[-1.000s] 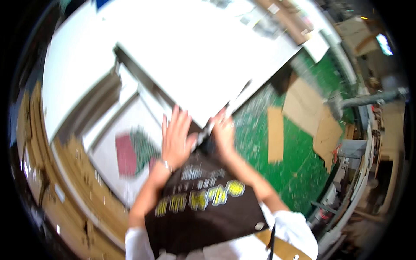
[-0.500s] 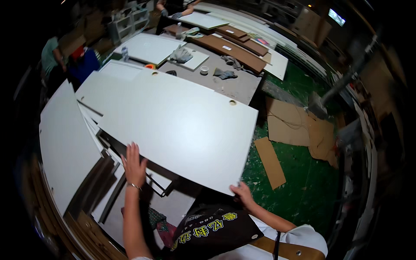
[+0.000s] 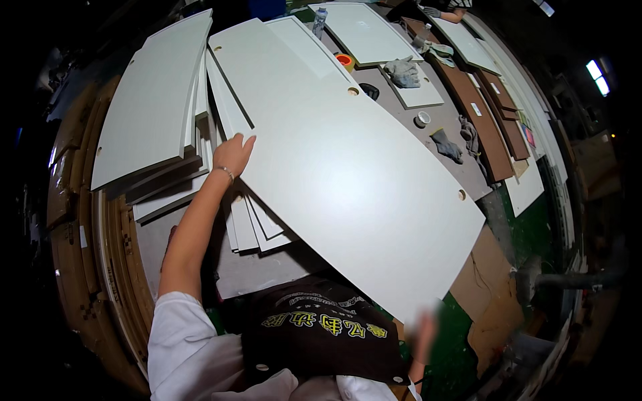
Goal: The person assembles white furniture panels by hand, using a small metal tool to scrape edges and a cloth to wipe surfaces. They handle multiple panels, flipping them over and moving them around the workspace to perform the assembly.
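Observation:
A large white panel (image 3: 348, 180) with round holes along its far edge lies slantwise before me, on top of other white panels. My left hand (image 3: 233, 155), a bracelet at its wrist, is closed on the panel's left edge. Smeared by blur, my right hand (image 3: 422, 331) is at the panel's near right corner; its fingers do not show clearly. Below the left edge, several narrow white boards (image 3: 251, 224) stick out. To the left lies a stack of white panels, its top panel (image 3: 150, 100) tilted.
Beyond the panel, the grey table (image 3: 401, 127) bears gloves (image 3: 447, 146), a white cup (image 3: 422, 119), an orange tape roll (image 3: 344, 62) and a bottle (image 3: 319, 22). Brown boards (image 3: 475, 117) lie farther right. Cardboard (image 3: 491, 294) covers part of the green floor. Another person's gloved hand (image 3: 431, 11) shows at the back.
My view has turned left, so the table things sit farther right. My left hand has gone from lying flat at the panel's edge to gripping it. The right hand has blurred.

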Available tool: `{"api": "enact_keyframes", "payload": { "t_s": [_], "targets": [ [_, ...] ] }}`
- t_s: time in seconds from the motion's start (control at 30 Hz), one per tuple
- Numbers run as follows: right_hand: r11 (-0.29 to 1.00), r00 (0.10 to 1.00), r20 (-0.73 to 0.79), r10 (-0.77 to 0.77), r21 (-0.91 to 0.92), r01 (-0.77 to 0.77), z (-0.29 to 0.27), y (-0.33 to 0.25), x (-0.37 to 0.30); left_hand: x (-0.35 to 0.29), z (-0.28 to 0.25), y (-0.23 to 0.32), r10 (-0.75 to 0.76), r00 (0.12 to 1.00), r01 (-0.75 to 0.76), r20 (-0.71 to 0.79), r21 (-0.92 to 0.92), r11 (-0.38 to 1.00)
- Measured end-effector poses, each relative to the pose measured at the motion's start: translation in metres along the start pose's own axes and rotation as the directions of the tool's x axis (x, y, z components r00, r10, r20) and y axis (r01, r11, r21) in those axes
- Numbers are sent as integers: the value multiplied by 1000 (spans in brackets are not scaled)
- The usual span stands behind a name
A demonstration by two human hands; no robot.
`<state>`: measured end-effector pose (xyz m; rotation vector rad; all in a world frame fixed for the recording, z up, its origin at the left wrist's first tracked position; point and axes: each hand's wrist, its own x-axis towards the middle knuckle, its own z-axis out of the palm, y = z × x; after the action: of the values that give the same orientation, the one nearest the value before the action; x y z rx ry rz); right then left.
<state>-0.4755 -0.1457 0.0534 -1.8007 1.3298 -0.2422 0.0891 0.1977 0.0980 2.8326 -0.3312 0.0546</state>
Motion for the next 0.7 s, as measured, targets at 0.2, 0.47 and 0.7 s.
{"api": "enact_keyframes", "payload": {
  "t_s": [0.2, 0.47, 0.7],
  "targets": [
    [976, 1000, 9, -1, 218, -1, -74, 2, 73, -100, 1, -17, -140, 989, 134, -44, -110, 985],
    [941, 949, 130, -287, -148, 305, -93, -71, 287, -240, 18, 1, -292, 956, 248, -11, -496, 832],
    [875, 839, 355, -413, -100, 474, 8, -204, 436, -319, 28, 45, -487, 851, 440, 196, -773, 458]
  ]
}}
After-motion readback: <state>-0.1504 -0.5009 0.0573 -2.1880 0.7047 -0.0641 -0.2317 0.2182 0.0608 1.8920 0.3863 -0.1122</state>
